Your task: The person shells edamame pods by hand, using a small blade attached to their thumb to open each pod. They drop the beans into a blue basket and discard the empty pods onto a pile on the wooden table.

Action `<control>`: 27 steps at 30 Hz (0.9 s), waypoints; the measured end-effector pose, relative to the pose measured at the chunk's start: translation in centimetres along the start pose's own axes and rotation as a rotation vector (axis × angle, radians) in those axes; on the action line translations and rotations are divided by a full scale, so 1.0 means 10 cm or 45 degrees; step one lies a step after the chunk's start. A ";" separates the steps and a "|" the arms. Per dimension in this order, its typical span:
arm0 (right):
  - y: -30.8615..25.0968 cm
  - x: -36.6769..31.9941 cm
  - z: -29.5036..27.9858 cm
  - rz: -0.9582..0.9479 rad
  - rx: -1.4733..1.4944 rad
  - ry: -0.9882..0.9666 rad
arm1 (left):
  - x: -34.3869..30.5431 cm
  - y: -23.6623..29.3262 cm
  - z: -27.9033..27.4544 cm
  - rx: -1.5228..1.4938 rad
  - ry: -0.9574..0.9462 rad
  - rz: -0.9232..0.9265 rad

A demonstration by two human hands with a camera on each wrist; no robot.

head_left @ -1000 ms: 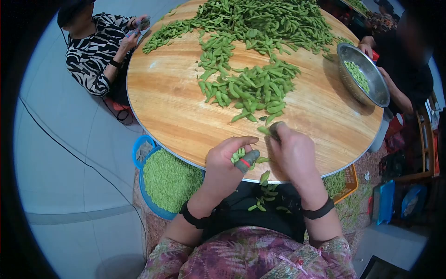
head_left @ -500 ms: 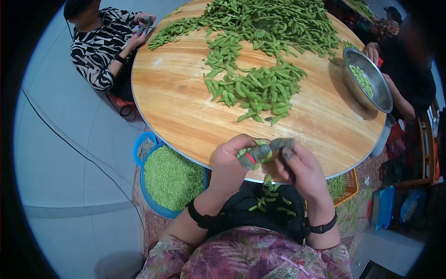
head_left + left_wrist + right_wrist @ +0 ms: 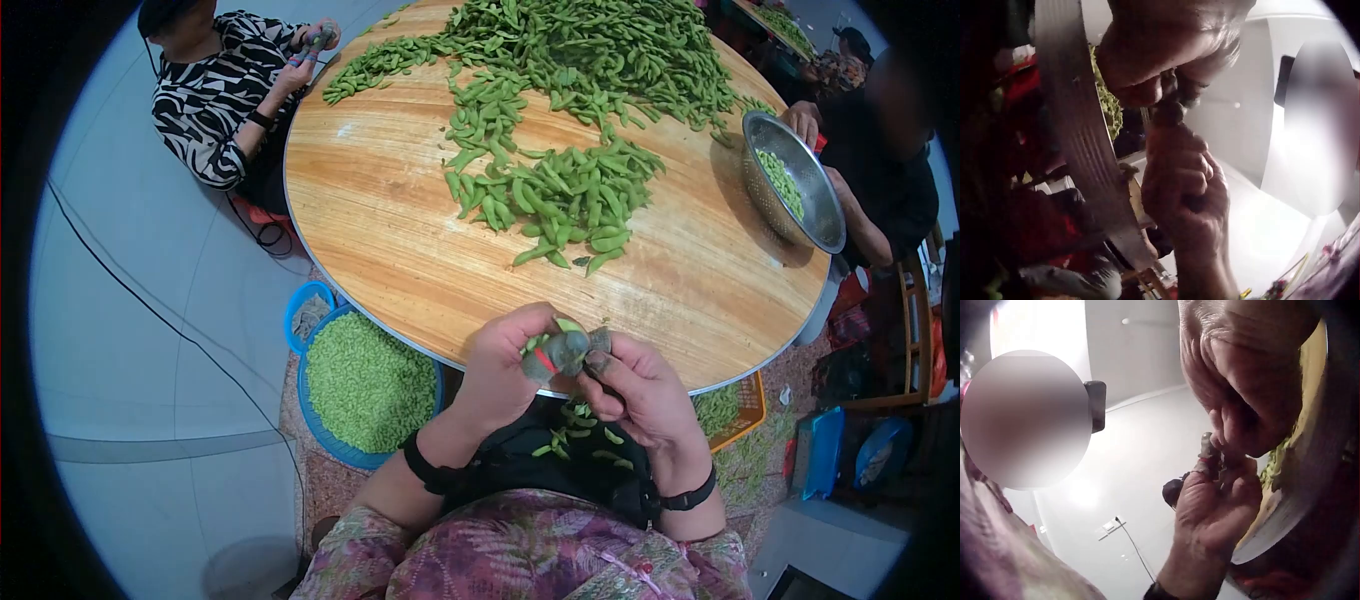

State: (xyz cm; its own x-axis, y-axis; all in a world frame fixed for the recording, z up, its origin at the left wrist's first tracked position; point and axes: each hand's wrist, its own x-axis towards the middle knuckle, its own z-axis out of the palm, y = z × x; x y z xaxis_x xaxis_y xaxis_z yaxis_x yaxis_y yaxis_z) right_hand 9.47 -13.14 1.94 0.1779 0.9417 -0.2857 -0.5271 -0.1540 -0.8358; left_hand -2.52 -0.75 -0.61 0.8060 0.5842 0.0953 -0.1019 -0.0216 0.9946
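Observation:
Both hands meet over the near edge of the round wooden table (image 3: 400, 270). My left hand (image 3: 503, 365) holds a green soybean pod (image 3: 567, 325) with its fingers curled. A grey cover with a red band wraps the left thumb. My right hand (image 3: 648, 388), also with grey covers on its digits, pinches at the pod right against the left thumb; the fingers hide most of the pod. In the left wrist view the fingertips of both hands come together. Beyond the hands lies a small heap of soybean pods (image 3: 575, 195), with a larger pile (image 3: 600, 50) behind it.
Below the table at left stands a blue basin (image 3: 303, 400) of shelled beans, with a small blue bowl (image 3: 292, 325) beside it. An orange basket (image 3: 755, 405) is at right. Several pods lie on the dark lap. A metal colander (image 3: 820, 200) and other people are round the table.
The right hand has come in from the table with a pod and met the left hand. Both hands have since shifted slightly nearer the body and press closer together.

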 end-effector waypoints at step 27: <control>-0.02 0.11 -0.06 0.079 0.181 0.032 | 0.14 0.11 -0.18 -0.770 -0.278 -0.392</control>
State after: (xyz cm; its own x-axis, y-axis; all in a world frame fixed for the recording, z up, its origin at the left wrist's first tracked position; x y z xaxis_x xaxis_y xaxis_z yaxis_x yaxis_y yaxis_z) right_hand 10.23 -12.24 1.48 0.1615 0.9236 -0.3477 -0.6494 -0.1658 -0.7421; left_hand -2.54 1.55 0.54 0.9421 0.3143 -0.1172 -0.1054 0.6090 0.7862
